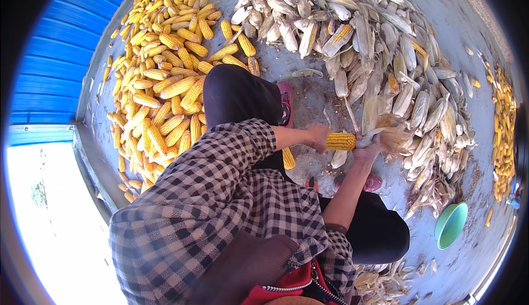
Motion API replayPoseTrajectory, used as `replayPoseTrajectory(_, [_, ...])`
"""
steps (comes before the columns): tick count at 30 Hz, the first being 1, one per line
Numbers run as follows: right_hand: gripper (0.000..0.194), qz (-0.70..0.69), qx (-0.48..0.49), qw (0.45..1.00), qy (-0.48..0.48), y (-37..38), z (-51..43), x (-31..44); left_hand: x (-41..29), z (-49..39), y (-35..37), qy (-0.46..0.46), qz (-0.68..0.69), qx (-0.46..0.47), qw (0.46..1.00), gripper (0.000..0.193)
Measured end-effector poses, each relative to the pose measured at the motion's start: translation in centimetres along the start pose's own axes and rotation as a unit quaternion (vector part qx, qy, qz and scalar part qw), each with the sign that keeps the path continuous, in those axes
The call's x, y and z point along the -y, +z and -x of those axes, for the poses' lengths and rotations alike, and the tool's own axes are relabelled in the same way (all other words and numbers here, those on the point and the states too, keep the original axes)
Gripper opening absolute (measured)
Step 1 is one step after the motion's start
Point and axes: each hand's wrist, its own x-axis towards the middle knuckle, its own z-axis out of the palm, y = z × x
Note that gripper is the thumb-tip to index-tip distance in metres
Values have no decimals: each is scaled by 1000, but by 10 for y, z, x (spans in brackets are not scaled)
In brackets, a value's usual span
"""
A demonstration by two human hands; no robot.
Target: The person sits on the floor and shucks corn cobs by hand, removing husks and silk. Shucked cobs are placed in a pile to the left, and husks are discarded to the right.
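Observation:
My left hand (317, 138) is closed around one end of a yellow corn cob (341, 141), whose bare kernels show between my hands. At the cob's other end my right hand (368, 150) grips the pulled-back pale husk (369, 138). Dry brown corn silk (394, 137) spreads out beyond my right fingers. A heap of unhusked corn (363, 52) lies ahead and to the right. On the left is a large heap of husked yellow cobs (165, 77). Part of the held cob is hidden by my fingers.
A bare cob (289, 158) lies on the concrete floor (306, 98) between my legs. A green plastic basin (451, 225) sits at the right. Loose husks (384, 282) lie at the lower right, and more yellow cobs (502, 139) lie at the far right. Blue corrugated panels (58, 52) stand on the left.

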Motion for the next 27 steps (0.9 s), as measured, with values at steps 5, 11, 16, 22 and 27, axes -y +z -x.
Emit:
replayPoseTrajectory(5, [43,65,29,997,-24,29,22,2,2,-3,9,-3,38,-16,999,49])
replayPoseTrajectory(11, [48,114,57,990,-60,31,19,11,-10,-1,15,-29,90,64,993,47])
replayPoseTrajectory(16, [42,117,-46,986,-110,36,9,16,-38,27,20,-48,334,68,939,37])
replayPoseTrajectory(22, [36,-89,114,980,-140,28,13,15,-58,35,80,-106,715,219,655,17])
replayPoseTrajectory(27, [34,-98,-92,988,-74,25,10,17,-43,17,85,-227,683,184,670,18])
